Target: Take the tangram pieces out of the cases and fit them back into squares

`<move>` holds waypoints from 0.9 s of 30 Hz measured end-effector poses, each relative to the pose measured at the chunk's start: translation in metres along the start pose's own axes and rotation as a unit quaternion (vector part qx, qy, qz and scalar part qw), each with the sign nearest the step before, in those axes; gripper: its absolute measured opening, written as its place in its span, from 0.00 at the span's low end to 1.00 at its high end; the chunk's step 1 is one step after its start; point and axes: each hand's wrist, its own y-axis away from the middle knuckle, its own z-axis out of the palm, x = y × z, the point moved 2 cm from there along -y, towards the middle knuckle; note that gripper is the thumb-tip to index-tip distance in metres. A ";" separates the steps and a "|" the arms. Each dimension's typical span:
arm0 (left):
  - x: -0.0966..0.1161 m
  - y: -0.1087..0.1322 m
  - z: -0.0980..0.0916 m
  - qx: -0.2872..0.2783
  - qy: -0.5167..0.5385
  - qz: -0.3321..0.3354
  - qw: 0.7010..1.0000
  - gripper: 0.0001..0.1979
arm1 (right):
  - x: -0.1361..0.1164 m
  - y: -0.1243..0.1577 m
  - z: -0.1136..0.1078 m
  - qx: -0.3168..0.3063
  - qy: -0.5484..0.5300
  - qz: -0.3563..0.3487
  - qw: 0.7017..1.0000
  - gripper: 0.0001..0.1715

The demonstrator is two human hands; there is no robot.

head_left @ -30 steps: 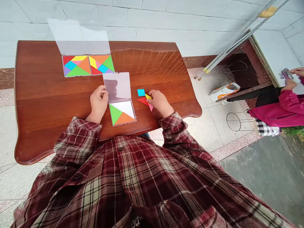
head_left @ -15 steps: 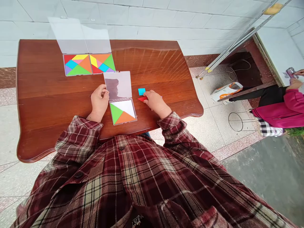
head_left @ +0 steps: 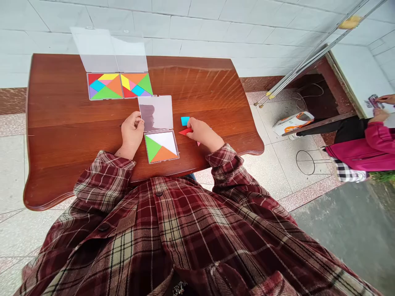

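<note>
**Q:** Fingers first. What have you got?

**A:** My right hand [head_left: 203, 137] is curled down, its fingers [head_left: 194, 132] together, with the tips on a red triangle [head_left: 185, 131]. Whether they grip it or only touch it, I cannot tell. My left hand [head_left: 132, 133] has its fingers [head_left: 138, 120] closed up at the left side of a clear plastic lid [head_left: 156, 113]. Clamped or just touching, I cannot tell.

**Q:** And the loose pieces?

**A:** A blue square [head_left: 185, 121] lies just beyond my right fingertips. The tip of a pink piece [head_left: 198, 144] pokes out from under the right hand. All of them lie toward the near edge of the wooden table [head_left: 61, 102], right of centre.

**Q:** What's between your hands?

**A:** An open tangram case [head_left: 161, 147], its base near the near edge and its lid on the far side. The base holds a green triangle [head_left: 152, 148] and an orange triangle [head_left: 163, 154], with a white area [head_left: 163, 139] uncovered.

**Q:** Farther out?

**A:** Two full cases [head_left: 120, 86] sit side by side at the far edge, their clear lids [head_left: 108, 49] opened out past it. Off the right edge, a person in a magenta jacket [head_left: 361, 154] has both hands up at a small patterned item [head_left: 374, 101]. A cardboard box [head_left: 293, 123] and a wire stand [head_left: 305, 161] stand on the floor nearby.
</note>
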 end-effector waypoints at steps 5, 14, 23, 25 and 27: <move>0.002 0.000 0.000 -0.008 0.000 -0.008 1.000 0.09 | -0.023 0.020 -0.009 0.047 -0.044 -0.039 0.997 0.03; 0.001 0.000 0.001 -0.014 -0.011 -0.005 1.000 0.08 | -0.069 0.032 0.015 0.057 -0.071 -0.119 0.989 0.04; 0.000 -0.001 0.001 -0.004 -0.017 -0.001 1.000 0.08 | -0.048 0.017 0.026 -0.023 -0.217 -0.088 0.972 0.04; 0.000 0.000 0.001 -0.005 -0.015 0.001 1.000 0.08 | -0.047 0.014 0.028 -0.020 -0.197 -0.075 0.977 0.07; 0.001 0.000 0.001 -0.005 -0.014 0.002 1.000 0.08 | -0.048 0.013 0.026 -0.006 -0.153 -0.055 0.987 0.09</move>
